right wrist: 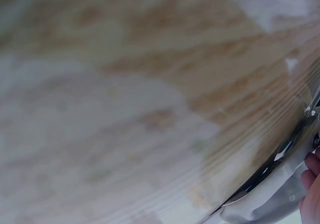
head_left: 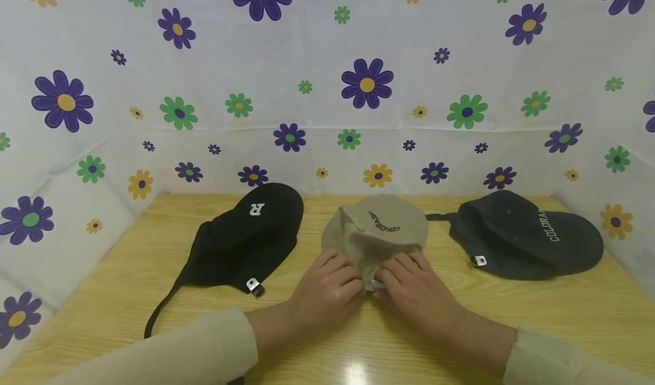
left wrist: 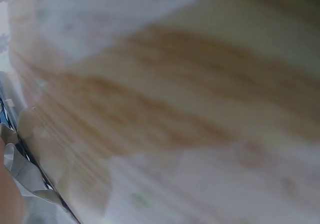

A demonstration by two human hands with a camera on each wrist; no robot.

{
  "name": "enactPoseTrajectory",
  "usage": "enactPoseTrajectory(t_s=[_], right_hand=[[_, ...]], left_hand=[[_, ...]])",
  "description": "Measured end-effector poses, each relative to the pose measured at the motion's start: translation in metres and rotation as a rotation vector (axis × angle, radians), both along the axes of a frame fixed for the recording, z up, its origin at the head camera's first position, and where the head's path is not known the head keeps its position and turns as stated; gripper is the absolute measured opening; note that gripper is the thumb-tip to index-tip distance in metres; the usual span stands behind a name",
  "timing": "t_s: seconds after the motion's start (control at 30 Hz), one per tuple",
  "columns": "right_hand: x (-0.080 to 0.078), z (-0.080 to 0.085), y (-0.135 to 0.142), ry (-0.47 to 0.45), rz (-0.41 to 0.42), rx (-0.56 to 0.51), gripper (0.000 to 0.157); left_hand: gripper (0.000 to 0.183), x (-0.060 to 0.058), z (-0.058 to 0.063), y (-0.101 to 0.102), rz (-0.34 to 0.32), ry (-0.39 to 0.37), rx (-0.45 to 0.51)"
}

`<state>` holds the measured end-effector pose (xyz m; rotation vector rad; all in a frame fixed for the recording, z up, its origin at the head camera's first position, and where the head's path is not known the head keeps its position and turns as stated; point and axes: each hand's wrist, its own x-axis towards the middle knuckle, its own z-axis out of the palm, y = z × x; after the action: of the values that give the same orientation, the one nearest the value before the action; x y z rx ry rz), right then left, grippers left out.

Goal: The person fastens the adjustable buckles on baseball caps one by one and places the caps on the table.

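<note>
A beige baseball cap (head_left: 381,223) with dark curved lettering lies in the middle of the table, its near edge between my two hands. My left hand (head_left: 327,288) grips that edge on the left, fingers curled over the fabric. Just opposite, my right hand (head_left: 417,285) pinches the edge on the right, and a small metal buckle (head_left: 377,284) shows by its thumb. The fingertips of both hands are partly hidden. In the right wrist view, curled fingers (right wrist: 311,176) appear at the right border beside pale fabric. Only a sliver of hand shows in the left wrist view.
A black cap (head_left: 245,237) with a white R lies to the left, its strap trailing toward the front. To the right is a dark grey cap (head_left: 517,243) with pale lettering and a metal buckle. Flower-print cloth (head_left: 317,49) encloses the wooden table (head_left: 123,260) behind and at both sides.
</note>
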<state>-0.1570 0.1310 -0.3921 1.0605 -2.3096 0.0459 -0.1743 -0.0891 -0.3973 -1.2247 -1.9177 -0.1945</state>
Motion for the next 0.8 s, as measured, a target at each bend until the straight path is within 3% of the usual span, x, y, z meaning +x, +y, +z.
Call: enactPoseTrajectory(t_s=[0.4,0.8], right_hand=[[0.0038,0.0022,0.0005,-0.068,-0.088,-0.004,0.029],[0.0024,0.0025,0.0005,-0.041,-0.053,0.006,0.029]], left_hand=[[0.009,0.0008,-0.0009,0.0001,0.016,-0.026,0.027],[0.008,-0.0009,-0.0002,0.0004,-0.007,0.001,0.027]])
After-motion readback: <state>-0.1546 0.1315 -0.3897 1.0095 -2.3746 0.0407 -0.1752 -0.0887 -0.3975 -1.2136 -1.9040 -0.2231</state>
